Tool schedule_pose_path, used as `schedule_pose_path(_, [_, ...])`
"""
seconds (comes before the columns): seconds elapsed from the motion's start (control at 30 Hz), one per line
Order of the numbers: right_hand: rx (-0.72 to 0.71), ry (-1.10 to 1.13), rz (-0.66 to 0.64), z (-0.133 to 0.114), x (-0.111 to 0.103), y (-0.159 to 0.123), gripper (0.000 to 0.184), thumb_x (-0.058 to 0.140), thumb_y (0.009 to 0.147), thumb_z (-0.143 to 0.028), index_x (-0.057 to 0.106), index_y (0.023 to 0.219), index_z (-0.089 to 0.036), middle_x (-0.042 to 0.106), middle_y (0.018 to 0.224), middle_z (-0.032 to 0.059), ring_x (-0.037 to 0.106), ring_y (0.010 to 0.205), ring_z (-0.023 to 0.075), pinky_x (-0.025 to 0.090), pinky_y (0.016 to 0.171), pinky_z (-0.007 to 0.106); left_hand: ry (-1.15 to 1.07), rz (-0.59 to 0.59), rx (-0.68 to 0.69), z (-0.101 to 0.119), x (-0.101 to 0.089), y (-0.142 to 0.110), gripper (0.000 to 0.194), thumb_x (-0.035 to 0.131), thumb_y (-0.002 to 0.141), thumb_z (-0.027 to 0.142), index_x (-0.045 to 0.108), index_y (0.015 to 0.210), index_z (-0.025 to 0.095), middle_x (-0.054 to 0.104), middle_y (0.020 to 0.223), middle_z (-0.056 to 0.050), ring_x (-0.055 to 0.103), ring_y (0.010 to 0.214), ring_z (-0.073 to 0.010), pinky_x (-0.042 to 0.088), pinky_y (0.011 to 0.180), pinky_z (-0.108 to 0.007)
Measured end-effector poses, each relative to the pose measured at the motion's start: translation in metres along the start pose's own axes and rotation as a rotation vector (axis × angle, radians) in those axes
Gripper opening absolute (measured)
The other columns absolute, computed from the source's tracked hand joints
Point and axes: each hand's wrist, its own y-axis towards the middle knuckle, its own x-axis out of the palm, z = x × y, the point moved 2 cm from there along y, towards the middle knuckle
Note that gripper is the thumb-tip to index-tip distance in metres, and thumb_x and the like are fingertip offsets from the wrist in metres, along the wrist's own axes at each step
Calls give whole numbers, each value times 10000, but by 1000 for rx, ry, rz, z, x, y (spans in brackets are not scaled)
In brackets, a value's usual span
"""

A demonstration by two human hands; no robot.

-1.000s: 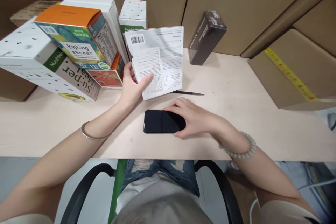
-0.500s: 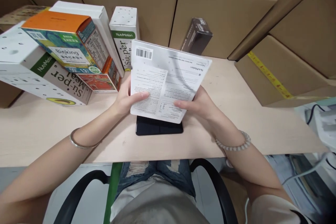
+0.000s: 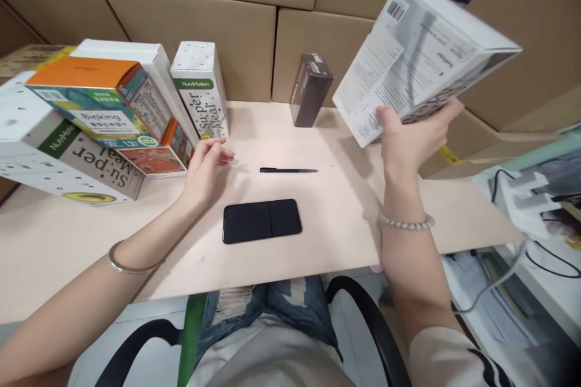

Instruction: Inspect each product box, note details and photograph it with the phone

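My right hand [image 3: 411,136] grips a white printed box [image 3: 408,66] by its lower part, thumb on the face with the barcode. The box is tilted and held up over the right side of the table. My left hand [image 3: 206,169] holds nothing, its fingers loosely bent and a little apart, beside the orange Binking box [image 3: 106,106]. Between my hands a black pen [image 3: 288,170] lies on the table, with a black smartphone [image 3: 262,221] nearer to me.
White NutriMotion boxes stand at the left, one upright [image 3: 200,87] and one lying under the Binking box [image 3: 91,160]. A small dark box [image 3: 311,89] stands at the back. Cardboard cartons [image 3: 236,36] wall the far side. A white power strip [image 3: 521,193] is at the right.
My left hand has let go of the white box. My right hand has carried it up and to the right, uncovering the pen and the whole smartphone.
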Motion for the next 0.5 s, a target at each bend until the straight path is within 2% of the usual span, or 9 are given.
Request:
schedule_pose_path(0.13, [139, -63, -19, 19, 25, 6, 757, 938, 613, -313, 433, 1175, -271, 692, 1310, 255, 638, 1256, 473, 405, 1189, 703, 17, -6, 12, 1, 2, -2, 441, 701, 933, 634, 666, 1096, 226, 737, 891, -55, 726, 900, -222, 563, 827, -361])
schedule_pose_path(0.3, [200, -149, -224, 41, 65, -4, 746, 893, 694, -304, 461, 1290, -183, 644, 1406, 269, 634, 1357, 451, 436, 1235, 653, 49, -10, 13, -1, 3, -1, 396, 737, 899, 594, 676, 1061, 238, 714, 822, -30, 717, 826, -210, 499, 678, -311])
schedule_pose_path(0.4, [199, -111, -319, 49, 83, -9, 825, 874, 718, -281, 459, 1406, -95, 562, 1528, 309, 540, 1502, 422, 403, 1301, 575, 40, 2, 9, -2, 3, 0, 327, 722, 904, 527, 669, 1055, 242, 715, 803, -22, 697, 761, -192, 462, 615, -302])
schedule_pose_path(0.5, [159, -19, -402, 58, 99, -10, 890, 818, 753, -245, 414, 1524, -63, 459, 1656, 308, 407, 1627, 368, 326, 1364, 521, 33, -1, 23, -2, 4, 0, 259, 707, 904, 440, 655, 1065, 244, 712, 786, -7, 680, 740, -183, 487, 656, -318])
